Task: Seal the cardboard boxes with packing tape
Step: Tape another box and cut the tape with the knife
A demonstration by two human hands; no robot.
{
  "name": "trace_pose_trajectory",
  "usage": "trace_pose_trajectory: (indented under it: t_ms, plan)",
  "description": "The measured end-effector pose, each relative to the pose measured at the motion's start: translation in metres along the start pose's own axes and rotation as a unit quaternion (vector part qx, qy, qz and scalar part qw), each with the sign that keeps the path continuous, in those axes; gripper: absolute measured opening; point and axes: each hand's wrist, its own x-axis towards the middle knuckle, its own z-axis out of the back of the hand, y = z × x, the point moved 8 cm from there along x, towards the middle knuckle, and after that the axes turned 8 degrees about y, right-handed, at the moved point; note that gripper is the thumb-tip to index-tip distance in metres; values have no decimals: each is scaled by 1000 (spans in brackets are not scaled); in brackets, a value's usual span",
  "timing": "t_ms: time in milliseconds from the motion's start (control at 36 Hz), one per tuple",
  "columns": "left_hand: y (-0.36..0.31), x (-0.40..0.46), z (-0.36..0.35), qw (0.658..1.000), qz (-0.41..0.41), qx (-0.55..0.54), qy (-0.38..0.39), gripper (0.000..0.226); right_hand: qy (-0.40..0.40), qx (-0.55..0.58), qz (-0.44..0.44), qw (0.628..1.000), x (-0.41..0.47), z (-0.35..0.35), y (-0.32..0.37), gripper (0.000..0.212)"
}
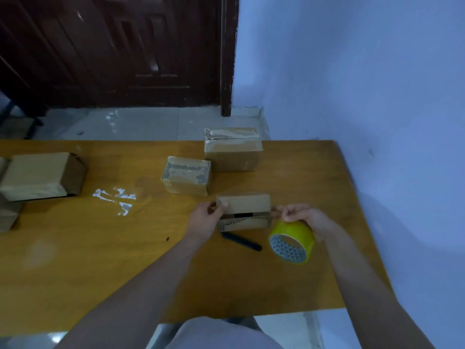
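Note:
A small cardboard box (243,204) stands on the wooden table (100,248) in front of me, with a dark gap between its flaps. My left hand (207,217) grips its left end, thumb on top. My right hand (300,216) holds a yellow roll of packing tape (293,241) beside the box's right end, fingers pinched at the roll's top edge close to the box. Whether a strip of tape runs onto the box cannot be made out.
A black pen-like tool (241,241) lies just before the box. Two taped boxes (187,176) (232,149) sit behind it. More boxes (42,176) lie at the far left. Crumpled clear tape (117,197) lies mid-table. A blue wall is at right, a dark door behind.

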Motion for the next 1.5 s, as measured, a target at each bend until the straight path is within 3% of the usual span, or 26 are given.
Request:
trace_pose_trajectory:
  t_ms: [139, 278, 389, 528, 611, 667, 750, 833, 917, 1028, 1222, 1333, 1417, 1500]
  plan:
    - [26, -21, 55, 996, 14, 10, -85, 48, 13, -50, 4, 999, 19, -40, 0, 4]
    - [74, -37, 105, 993, 90, -31, -67, 47, 43, -109, -42, 992, 60, -92, -12, 6]
    - [115, -40, 130, 988, 154, 18, -16, 45, 38, -167, -87, 981, 78, -131, -27, 6]
    - [125, -37, 135, 986, 144, 87, 13, 45, 2, -151, -93, 984, 80, -149, -39, 13]
    - [108, -37, 147, 979, 123, 158, -38, 39, -24, -122, -64, 990, 68, -144, -31, 18]
    - [88, -40, 155, 975, 79, 184, -96, 40, -33, -108, -41, 993, 59, -141, -21, 16]
    - [37, -49, 155, 972, -86, 161, -152, 32, -54, -116, 11, 992, 47, -144, 8, 15]
    - [-10, -62, 131, 973, -220, 60, -41, 16, -72, -151, 59, 984, 44, -161, 41, 15]
    - [-39, -72, 106, 964, -257, 25, 67, 29, -94, -177, 98, 975, 50, -178, 66, 15]
    - [-46, -71, 110, 967, -246, -28, 50, 16, -139, -214, 135, 957, 58, -191, 89, 17]
    - [-40, -69, 143, 978, -197, 47, -50, 28, -173, -262, 159, 936, 68, -208, 98, 8]
    - [-23, -60, 167, 988, -127, -49, -76, 32, -171, -221, 134, 951, 64, -212, 91, 38]
    - [-11, -62, 171, 988, -72, -117, -67, 33, -138, -234, 151, 950, 57, -219, 90, 47]
    - [2, -61, 171, 982, -29, -183, -45, 33, -91, -280, 161, 942, 55, -232, 89, 38]
